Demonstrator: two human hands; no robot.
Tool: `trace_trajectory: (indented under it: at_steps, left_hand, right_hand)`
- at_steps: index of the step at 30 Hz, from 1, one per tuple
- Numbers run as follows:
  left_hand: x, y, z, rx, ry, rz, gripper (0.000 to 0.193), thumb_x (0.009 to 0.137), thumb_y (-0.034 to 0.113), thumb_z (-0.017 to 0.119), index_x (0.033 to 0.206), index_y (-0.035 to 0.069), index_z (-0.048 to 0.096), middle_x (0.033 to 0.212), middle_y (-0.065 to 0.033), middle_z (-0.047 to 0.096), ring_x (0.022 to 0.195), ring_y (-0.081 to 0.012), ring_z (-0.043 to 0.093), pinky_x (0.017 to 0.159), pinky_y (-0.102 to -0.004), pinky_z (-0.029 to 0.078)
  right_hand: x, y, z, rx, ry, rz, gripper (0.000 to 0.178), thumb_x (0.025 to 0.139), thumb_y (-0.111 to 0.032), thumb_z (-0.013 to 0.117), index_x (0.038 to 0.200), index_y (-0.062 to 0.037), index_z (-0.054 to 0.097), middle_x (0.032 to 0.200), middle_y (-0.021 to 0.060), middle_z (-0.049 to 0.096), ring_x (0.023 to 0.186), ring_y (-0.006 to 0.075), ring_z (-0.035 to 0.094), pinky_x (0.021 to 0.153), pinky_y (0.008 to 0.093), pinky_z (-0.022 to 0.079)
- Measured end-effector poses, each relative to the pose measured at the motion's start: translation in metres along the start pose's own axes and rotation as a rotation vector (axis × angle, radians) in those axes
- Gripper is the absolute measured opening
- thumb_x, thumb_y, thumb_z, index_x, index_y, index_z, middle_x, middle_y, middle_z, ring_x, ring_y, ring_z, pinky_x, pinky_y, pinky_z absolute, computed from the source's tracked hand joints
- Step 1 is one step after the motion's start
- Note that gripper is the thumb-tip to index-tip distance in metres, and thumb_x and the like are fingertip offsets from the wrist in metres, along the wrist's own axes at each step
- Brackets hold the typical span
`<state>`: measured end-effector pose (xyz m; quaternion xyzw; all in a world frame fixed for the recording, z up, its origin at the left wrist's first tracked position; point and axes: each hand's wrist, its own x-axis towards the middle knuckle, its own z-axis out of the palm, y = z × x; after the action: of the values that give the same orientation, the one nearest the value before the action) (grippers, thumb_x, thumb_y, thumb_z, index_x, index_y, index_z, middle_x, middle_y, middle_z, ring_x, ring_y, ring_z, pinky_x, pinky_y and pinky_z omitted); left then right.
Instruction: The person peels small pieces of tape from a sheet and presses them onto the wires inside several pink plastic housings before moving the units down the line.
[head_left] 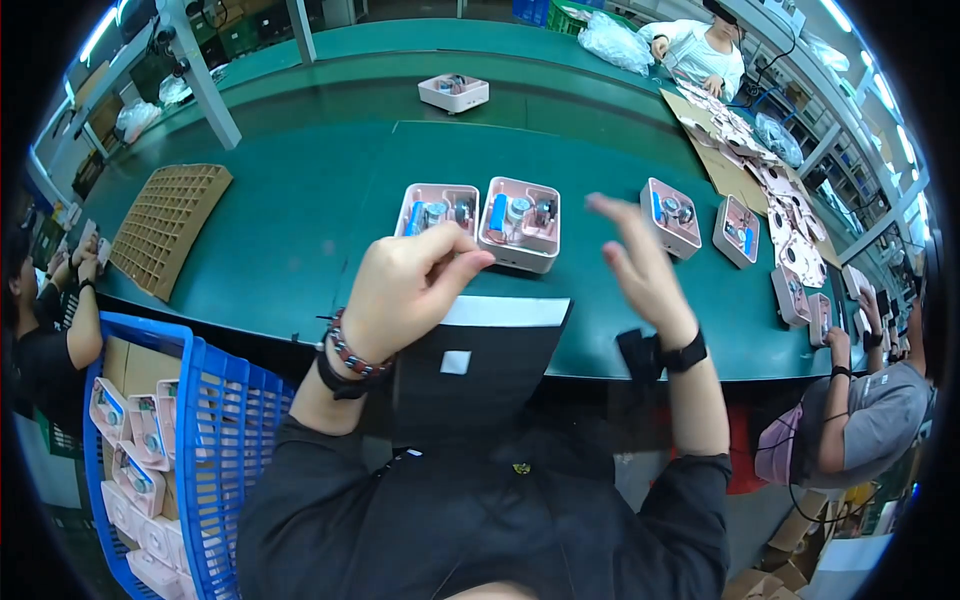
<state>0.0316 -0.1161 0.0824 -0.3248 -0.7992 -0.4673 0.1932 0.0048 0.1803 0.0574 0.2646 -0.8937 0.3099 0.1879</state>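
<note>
Two pale pink square housings sit side by side on the green table, a left housing (pixel 441 190) and a right housing (pixel 542 258). Each is open at the top and shows a blue cylinder, a round metal part and wires inside. My left hand (pixel 405 285) is over the near edge of the left housing, fingers curled and thumb pressed toward the forefinger. Whatever it pinches, if anything, is hidden. To the right of the pair, my right hand (pixel 648 270) is raised with fingers apart and nothing in it, slightly blurred. A black sheet with a white strip (pixel 510 312) lies between my wrists.
More pink housings stand at the right (pixel 672 240) and one at the far side (pixel 455 108). Left are a cardboard divider tray (pixel 185 215) and a blue basket (pixel 235 385) holding several housings. Flat pink parts (pixel 790 210) cover cardboard at right. Co-workers sit around the table.
</note>
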Motion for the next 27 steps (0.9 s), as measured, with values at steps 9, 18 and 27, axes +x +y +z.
trace_trajectory:
  at_steps: [9, 18, 27]
  left_hand:
    - [0.031, -0.042, -0.011, -0.397, -0.008, -0.223, 0.014, 0.094, 0.016, 0.066, 0.097, 0.004, 0.061, 0.082, -0.0032, 0.062, 0.068, -0.0053, 0.054, 0.057, -0.0233, 0.041]
    - [0.053, -0.075, 0.013, -0.799, -0.196, -0.546, 0.03, 0.094, 0.014, 0.067, 0.119, 0.005, 0.053, 0.105, -0.0012, 0.061, 0.094, -0.0084, 0.058, 0.079, -0.026, 0.047]
    - [0.119, -0.042, 0.035, 0.536, 0.004, 0.128, 0.047, 0.079, 0.023, 0.076, 0.119, 0.006, 0.058, 0.113, -0.0085, 0.064, 0.096, -0.0312, 0.064, 0.093, -0.0399, 0.046]
  right_hand:
    - [0.036, -0.069, 0.006, 0.075, -0.217, -0.001, 0.048, 0.083, -0.011, 0.074, 0.127, -0.005, 0.056, 0.119, 0.0094, 0.065, 0.105, 0.0255, 0.062, 0.091, 0.0356, 0.045]
    - [0.056, 0.005, -0.005, 0.58, 0.029, 0.205, 0.049, 0.08, -0.004, 0.076, 0.126, -0.0021, 0.056, 0.116, 0.0095, 0.064, 0.1, 0.0165, 0.063, 0.084, 0.0293, 0.05]
    - [0.072, 0.033, 0.017, 0.506, 0.08, 0.091, 0.031, 0.085, -0.004, 0.073, 0.113, 0.0006, 0.061, 0.113, 0.0118, 0.062, 0.099, 0.0193, 0.063, 0.085, 0.0309, 0.051]
